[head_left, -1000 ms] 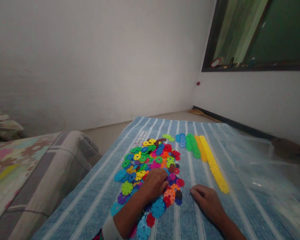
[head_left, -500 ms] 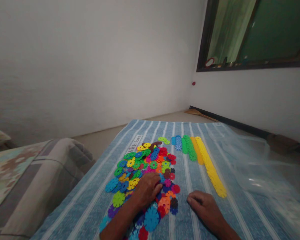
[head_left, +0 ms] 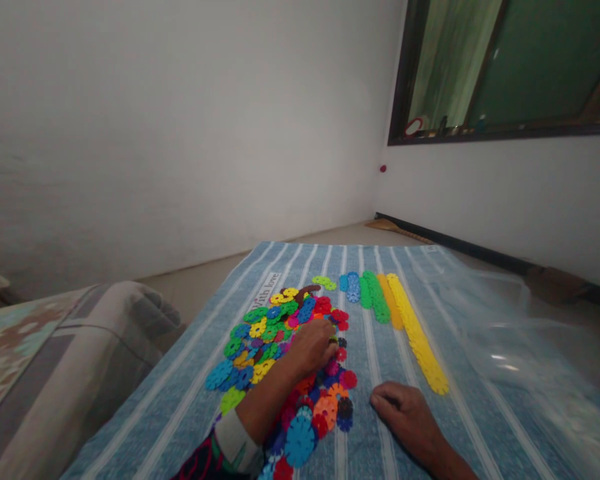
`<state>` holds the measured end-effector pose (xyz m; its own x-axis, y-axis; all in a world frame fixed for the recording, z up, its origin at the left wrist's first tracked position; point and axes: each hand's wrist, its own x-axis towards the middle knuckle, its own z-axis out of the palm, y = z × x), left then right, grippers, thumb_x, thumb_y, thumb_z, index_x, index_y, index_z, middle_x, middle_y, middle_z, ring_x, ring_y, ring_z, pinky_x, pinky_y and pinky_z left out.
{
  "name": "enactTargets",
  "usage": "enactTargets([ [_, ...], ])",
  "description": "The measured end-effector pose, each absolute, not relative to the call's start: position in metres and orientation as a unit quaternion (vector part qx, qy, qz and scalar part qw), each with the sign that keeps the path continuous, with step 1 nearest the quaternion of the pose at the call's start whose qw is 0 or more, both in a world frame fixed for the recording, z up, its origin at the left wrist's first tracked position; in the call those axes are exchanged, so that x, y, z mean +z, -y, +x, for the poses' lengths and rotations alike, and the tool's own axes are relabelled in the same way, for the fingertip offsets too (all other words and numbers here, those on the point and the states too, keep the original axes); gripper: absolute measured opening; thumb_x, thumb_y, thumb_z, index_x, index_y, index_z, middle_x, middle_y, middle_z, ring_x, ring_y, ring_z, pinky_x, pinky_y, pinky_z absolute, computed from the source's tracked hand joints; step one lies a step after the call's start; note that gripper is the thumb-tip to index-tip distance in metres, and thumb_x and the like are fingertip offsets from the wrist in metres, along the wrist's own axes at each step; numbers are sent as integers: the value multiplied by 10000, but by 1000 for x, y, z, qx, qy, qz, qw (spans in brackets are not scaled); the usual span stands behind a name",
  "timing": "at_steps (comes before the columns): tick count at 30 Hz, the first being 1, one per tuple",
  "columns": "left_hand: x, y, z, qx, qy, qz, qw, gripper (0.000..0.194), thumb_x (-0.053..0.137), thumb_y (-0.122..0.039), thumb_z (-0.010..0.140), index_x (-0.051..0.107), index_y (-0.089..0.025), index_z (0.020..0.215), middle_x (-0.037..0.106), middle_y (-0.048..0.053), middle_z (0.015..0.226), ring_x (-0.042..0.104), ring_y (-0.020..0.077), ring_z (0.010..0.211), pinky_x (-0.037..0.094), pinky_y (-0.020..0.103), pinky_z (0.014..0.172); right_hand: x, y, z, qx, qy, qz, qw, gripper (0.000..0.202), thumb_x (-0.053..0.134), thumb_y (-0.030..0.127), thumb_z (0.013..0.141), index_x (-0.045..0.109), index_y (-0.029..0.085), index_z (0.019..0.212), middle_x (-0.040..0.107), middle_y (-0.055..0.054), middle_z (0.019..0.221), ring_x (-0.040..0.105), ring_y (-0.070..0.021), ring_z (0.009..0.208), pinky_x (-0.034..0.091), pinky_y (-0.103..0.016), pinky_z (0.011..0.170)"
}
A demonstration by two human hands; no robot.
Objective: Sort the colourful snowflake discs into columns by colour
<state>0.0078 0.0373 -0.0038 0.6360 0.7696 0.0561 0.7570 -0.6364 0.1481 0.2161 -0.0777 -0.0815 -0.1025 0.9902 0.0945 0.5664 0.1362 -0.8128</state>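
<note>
A heap of flat plastic snowflake discs in many colours lies on a blue striped cloth. My left hand rests on the heap near its right side, fingers curled down onto the discs; whether it grips one I cannot tell. My right hand lies on the cloth to the right of the heap, fingers loosely curled, holding nothing I can see. Beyond the heap, sorted rows lie side by side: a long yellow row, an orange row, a green row and a short blue row.
A clear plastic bag lies crumpled on the cloth's right side. A folded blanket or mattress sits at the left. White walls stand behind, with a dark-framed window at upper right. Bare floor shows past the cloth's far edge.
My left hand has moved forward over the heap, from its near middle to farther up and right. My right hand has stayed in place. The camera has shifted slightly.
</note>
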Motion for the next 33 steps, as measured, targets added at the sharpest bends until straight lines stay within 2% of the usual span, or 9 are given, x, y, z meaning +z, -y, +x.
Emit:
enactTargets([
  [4, -10, -59, 33, 48, -418, 906, 45, 203, 516, -257, 844, 618, -173, 998, 626, 109, 1118, 569, 232, 1072, 448, 345, 935, -81, 77, 216, 318, 672, -576, 340, 315, 486, 372, 853, 676, 175, 698, 684, -37, 721, 629, -179, 722, 414, -248, 666],
  [10, -21, -87, 50, 9, -424, 905, 27, 294, 535, -352, 850, 603, -168, 1069, 608, 139, 1171, 560, 274, 1101, 448, 408, 921, -76, 78, 216, 315, 669, -581, 339, 328, 484, 378, 855, 665, 171, 676, 669, -33, 695, 620, -174, 699, 409, -248, 650],
  [12, -21, -90, 47, -10, -431, 902, 32, 285, 502, -338, 872, 610, -171, 1076, 620, 141, 1168, 571, 278, 1092, 445, 418, 905, -74, 78, 216, 319, 668, -579, 343, 329, 483, 375, 855, 669, 170, 678, 674, -35, 701, 626, -177, 710, 411, -246, 650],
  [17, -8, -94, 24, -40, -435, 898, 45, 234, 440, -245, 906, 655, -166, 953, 693, 108, 989, 625, 229, 929, 442, 352, 827, -70, 79, 217, 328, 666, -574, 346, 322, 489, 366, 851, 681, 162, 693, 683, -39, 714, 632, -176, 708, 414, -248, 650],
  [21, -5, -90, -2, -36, -436, 898, 43, 248, 434, -209, 890, 679, -184, 859, 712, 74, 902, 622, 196, 875, 406, 352, 874, -71, 79, 218, 325, 667, -576, 342, 328, 484, 360, 856, 677, 161, 680, 675, -36, 697, 627, -172, 693, 410, -252, 651],
  [26, -8, -74, -24, 1, -454, 891, 23, 283, 406, -190, 877, 689, -187, 874, 715, 93, 913, 624, 222, 923, 361, 405, 945, -74, 78, 218, 323, 672, -575, 337, 304, 495, 350, 854, 687, 173, 698, 685, -31, 707, 632, -171, 708, 416, -251, 665],
  [29, -5, -63, -29, -7, -468, 884, 9, 269, 407, -185, 862, 673, -162, 832, 701, 123, 904, 623, 250, 909, 373, 425, 917, -73, 78, 218, 324, 668, -578, 339, 308, 493, 358, 855, 690, 180, 698, 692, -32, 713, 633, -174, 709, 426, -256, 673],
  [33, 4, -51, -32, -22, -483, 875, 22, 224, 433, -174, 828, 655, -164, 801, 688, 111, 894, 616, 248, 866, 395, 411, 864, -71, 78, 218, 325, 666, -579, 341, 308, 494, 364, 849, 689, 181, 697, 692, -32, 714, 633, -176, 715, 428, -254, 671],
])
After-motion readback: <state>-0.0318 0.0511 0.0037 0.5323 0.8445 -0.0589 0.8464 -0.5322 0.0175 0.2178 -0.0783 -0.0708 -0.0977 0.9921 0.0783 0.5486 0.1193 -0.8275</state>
